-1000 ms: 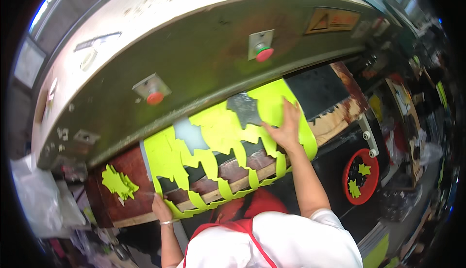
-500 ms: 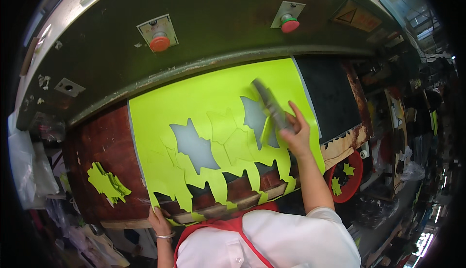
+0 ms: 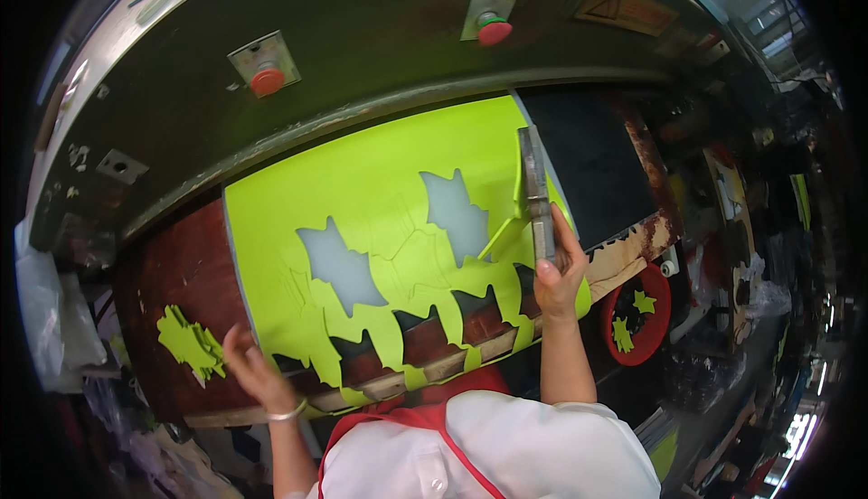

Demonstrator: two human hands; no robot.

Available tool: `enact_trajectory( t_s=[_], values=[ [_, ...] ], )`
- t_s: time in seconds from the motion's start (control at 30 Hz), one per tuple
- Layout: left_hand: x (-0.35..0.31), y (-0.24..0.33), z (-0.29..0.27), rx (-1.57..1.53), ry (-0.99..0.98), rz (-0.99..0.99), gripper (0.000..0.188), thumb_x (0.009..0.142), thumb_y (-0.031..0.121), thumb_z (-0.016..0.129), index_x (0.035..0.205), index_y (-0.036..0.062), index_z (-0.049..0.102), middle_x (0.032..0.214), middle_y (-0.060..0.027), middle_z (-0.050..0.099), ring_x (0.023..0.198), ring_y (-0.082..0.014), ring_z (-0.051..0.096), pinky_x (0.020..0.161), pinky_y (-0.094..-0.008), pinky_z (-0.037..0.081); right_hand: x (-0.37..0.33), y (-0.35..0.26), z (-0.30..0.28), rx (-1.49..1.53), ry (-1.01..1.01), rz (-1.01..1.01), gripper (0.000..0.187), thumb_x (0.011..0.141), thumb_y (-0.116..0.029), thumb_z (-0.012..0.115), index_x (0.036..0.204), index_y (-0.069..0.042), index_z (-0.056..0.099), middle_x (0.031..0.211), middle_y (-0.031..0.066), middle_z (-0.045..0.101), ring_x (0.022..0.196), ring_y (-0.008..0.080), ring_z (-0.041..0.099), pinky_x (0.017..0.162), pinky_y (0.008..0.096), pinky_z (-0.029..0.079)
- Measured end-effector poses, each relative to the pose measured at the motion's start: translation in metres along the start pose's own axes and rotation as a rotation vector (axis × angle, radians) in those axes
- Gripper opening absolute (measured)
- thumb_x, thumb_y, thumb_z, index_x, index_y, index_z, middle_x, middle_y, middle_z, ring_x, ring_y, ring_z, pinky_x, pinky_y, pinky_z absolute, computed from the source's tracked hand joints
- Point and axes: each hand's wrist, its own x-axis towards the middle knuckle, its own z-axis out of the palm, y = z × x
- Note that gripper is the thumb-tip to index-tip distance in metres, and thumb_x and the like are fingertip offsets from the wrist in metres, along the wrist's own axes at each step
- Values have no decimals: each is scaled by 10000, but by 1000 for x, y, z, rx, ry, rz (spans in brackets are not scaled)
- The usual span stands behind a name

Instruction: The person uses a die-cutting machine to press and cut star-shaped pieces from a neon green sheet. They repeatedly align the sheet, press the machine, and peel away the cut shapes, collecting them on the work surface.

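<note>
My right hand (image 3: 561, 273) grips a grey metal cutting die (image 3: 536, 183), tilted up on edge over the right side of a lime-green sheet (image 3: 362, 169). A strip of the lime material stands up along the die's left side; whether it is a loose piece or part of the sheet I cannot tell. Star-like holes in the sheet show a grey board, and its near edge is cut into hanging strips. My left hand (image 3: 258, 368), fingers apart and holding nothing, is over the red-brown table just right of a pile of lime cut pieces (image 3: 190, 343).
A dark green machine beam (image 3: 362, 38) spans the far side, with two red push buttons (image 3: 268, 80). A black panel (image 3: 588, 164) lies right of the sheet. Below it, a red bowl (image 3: 665, 318) holds a few lime scraps. Plastic bags lie around both sides.
My left hand has let go of the sheet's near left corner and moved up toward the pile. The die in my right hand has shifted right and turned more upright.
</note>
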Motion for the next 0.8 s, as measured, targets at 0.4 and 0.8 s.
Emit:
enact_trajectory(
  t_s=[0.4,0.8],
  values=[
    [-18,64,150,-33,-549,230,194,941,164,518,1036,24,615,621,-176,599,552,-350,605,532,-416,480,-4,-4,19,397,-85,83,724,746,-209,659,1319,150,400,1235,190,541,1114,240,561,974,328,431],
    [21,25,53,47,-429,-2,257,933,110,533,1162,11,595,607,-94,591,523,-123,560,505,-269,435,49,29,-23,-1086,-201,-417,820,516,-216,791,1248,19,507,1213,256,460,1159,441,439,986,476,387]
  ],
)
